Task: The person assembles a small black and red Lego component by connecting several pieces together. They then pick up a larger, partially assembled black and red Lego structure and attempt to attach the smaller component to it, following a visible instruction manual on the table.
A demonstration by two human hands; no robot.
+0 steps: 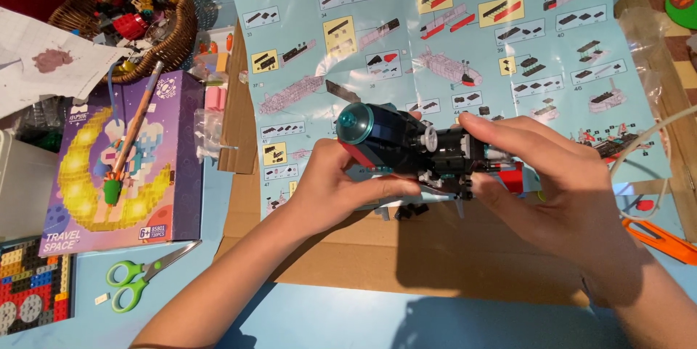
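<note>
Nearest: blue bench (348,320), with a flat brown cardboard sheet (377,262) lying on it. Green-handled scissors (134,284) to the left, an orange-handled tool (664,241) at the right edge.

Above the cardboard, both hands are clamped on a dark brick-built model (417,149), held clear of the surface. Left hand (337,186) grips the front end from below and the side, just under a translucent teal dome (356,125). Right hand (563,186) wraps the rear, fingers over the top, thumb underneath.

Handling judgement: light, rigid plastic, smooth and a little slippery; made of press-fit pieces, so likely to shed parts if squeezed or twisted. Small protruding bits at the rear look weakest. Best held by the thick dark hull, supported from below, not by the dome or thin add-ons.

Beyond: a large pale-blue instruction sheet (465,37) spread out. Far left, a purple box (120,167) with a pencil (134,128) resting on it, and a wicker basket (181,26) of loose bricks.
</note>
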